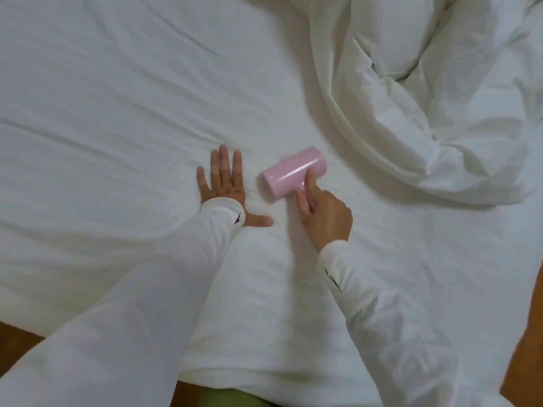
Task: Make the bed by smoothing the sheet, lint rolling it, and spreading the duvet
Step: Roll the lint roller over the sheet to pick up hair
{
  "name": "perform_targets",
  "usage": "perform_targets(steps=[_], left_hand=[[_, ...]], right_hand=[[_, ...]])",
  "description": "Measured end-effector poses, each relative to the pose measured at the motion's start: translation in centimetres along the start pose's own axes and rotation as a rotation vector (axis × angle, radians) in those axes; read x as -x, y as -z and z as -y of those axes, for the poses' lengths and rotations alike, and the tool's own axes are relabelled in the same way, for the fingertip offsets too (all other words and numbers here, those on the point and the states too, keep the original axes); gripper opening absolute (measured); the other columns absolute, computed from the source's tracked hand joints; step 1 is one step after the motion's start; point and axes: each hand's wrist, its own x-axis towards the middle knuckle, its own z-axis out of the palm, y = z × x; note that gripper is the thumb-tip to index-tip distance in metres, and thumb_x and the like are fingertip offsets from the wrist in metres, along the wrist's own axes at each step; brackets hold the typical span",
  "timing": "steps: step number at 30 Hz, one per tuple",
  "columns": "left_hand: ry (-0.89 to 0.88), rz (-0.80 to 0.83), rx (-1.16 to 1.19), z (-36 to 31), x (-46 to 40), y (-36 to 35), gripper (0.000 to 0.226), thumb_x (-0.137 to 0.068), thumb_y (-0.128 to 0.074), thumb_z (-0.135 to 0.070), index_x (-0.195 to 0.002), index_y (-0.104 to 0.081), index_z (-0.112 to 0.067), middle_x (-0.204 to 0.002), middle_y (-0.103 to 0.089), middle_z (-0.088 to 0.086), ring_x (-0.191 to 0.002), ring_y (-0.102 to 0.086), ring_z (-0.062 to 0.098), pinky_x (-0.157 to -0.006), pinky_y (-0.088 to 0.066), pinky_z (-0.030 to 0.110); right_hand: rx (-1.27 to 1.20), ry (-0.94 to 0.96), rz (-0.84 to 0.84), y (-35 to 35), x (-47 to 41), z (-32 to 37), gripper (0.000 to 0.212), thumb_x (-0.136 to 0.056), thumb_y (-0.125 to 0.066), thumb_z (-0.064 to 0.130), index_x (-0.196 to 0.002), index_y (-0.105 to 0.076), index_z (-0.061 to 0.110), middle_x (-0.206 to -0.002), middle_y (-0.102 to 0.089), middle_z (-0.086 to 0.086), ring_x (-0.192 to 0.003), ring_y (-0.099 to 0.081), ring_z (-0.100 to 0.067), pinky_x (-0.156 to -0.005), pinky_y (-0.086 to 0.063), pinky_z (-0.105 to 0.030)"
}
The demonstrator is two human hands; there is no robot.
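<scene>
A white sheet (117, 98) covers the bed, with shallow wrinkles running across it. My left hand (226, 186) lies flat on the sheet with its fingers spread and straight. Just to its right, my right hand (324, 215) grips the short handle of a pink lint roller (289, 176), forefinger stretched along the handle. The roller's drum rests on the sheet. A white duvet (426, 113) lies bunched in thick folds at the upper right, beside the roller and apart from it.
The mattress's near edge (249, 374) runs along the bottom. Brown wooden floor (17, 348) shows at the bottom left and at the bottom right. Something green (232, 398) shows at the bottom centre. Both arms wear white sleeves.
</scene>
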Motion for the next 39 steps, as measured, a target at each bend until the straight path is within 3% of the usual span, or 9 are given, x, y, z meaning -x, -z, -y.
perform_targets(steps=[6,14,20,24,27,31,34,39], left_hand=[[-0.013,-0.004,-0.009,0.1,-0.2,-0.2,0.160,-0.035,-0.053,-0.095,-0.131,0.046,-0.013,-0.142,0.047,0.013,-0.132,0.042,0.029,-0.107,0.019,0.055],[-0.013,-0.092,-0.034,-0.4,1.0,-0.8,0.159,-0.037,-0.054,-0.094,-0.136,0.041,-0.012,-0.146,0.041,0.015,-0.135,0.037,0.030,-0.108,0.016,0.056],[-0.157,-0.016,-0.104,-1.1,6.4,-4.8,0.157,-0.039,-0.060,-0.089,-0.139,0.037,-0.018,-0.147,0.041,0.011,-0.136,0.036,0.030,-0.112,0.013,0.055],[-0.177,0.076,-0.012,-3.6,12.2,-8.9,0.148,-0.045,-0.063,-0.086,-0.142,0.033,-0.026,-0.149,0.038,-0.001,-0.138,0.034,0.027,-0.112,0.014,0.052],[-0.147,0.077,0.115,-5.5,14.6,-10.1,0.130,-0.061,-0.067,-0.073,-0.148,0.018,-0.028,-0.157,0.019,-0.006,-0.144,0.019,0.023,-0.115,0.004,0.045],[-0.050,-0.097,0.329,-6.4,14.1,-8.2,0.078,-0.087,-0.058,-0.042,-0.150,-0.013,-0.028,-0.151,-0.022,0.002,-0.136,-0.024,0.026,-0.109,-0.025,0.036],[-0.044,-0.166,0.447,-6.9,12.1,-5.8,0.065,-0.091,-0.054,-0.036,-0.148,-0.023,-0.027,-0.147,-0.028,0.006,-0.133,-0.029,0.027,-0.106,-0.031,0.037],[-0.103,-0.275,0.429,-7.1,7.7,-4.2,0.061,-0.090,-0.057,-0.037,-0.145,-0.033,-0.029,-0.142,-0.036,0.004,-0.130,-0.032,0.026,-0.103,-0.033,0.036]], right_hand=[[-0.039,0.050,-0.045,0.4,-4.0,3.5,0.052,-0.101,-0.031,0.047,-0.152,-0.019,0.040,-0.087,-0.058,-0.009,-0.083,-0.059,-0.035,-0.068,-0.038,-0.037],[-0.098,-0.098,-0.048,-1.5,5.9,-3.6,0.051,-0.098,-0.041,0.046,-0.147,-0.028,0.046,-0.077,-0.049,-0.001,-0.075,-0.058,-0.031,-0.065,-0.043,-0.036],[-0.135,-0.203,0.056,-0.4,10.3,-6.7,0.047,-0.097,-0.038,0.051,-0.142,-0.028,0.056,-0.079,-0.054,0.002,-0.081,-0.060,-0.027,-0.071,-0.048,-0.036],[-0.197,-0.228,0.137,1.4,12.7,-8.8,0.042,-0.095,-0.038,0.053,-0.136,-0.034,0.060,-0.094,-0.065,0.003,-0.092,-0.061,-0.027,-0.077,-0.049,-0.035],[-0.279,-0.239,0.130,2.8,14.4,-10.5,0.041,-0.092,-0.043,0.055,-0.133,-0.042,0.058,-0.103,-0.067,0.004,-0.098,-0.061,-0.026,-0.083,-0.050,-0.036],[-0.482,-0.284,0.031,3.4,15.6,-12.5,0.044,-0.087,-0.050,0.059,-0.131,-0.046,0.057,-0.101,-0.068,0.003,-0.094,-0.063,-0.025,-0.085,-0.051,-0.038],[-0.575,-0.284,-0.019,3.8,14.4,-12.7,0.046,-0.085,-0.052,0.059,-0.131,-0.047,0.057,-0.101,-0.069,0.002,-0.092,-0.063,-0.024,-0.086,-0.051,-0.040],[-0.545,-0.210,-0.018,4.2,10.1,-11.1,0.044,-0.087,-0.049,0.058,-0.131,-0.045,0.058,-0.094,-0.066,0.003,-0.090,-0.062,-0.024,-0.085,-0.051,-0.040]])
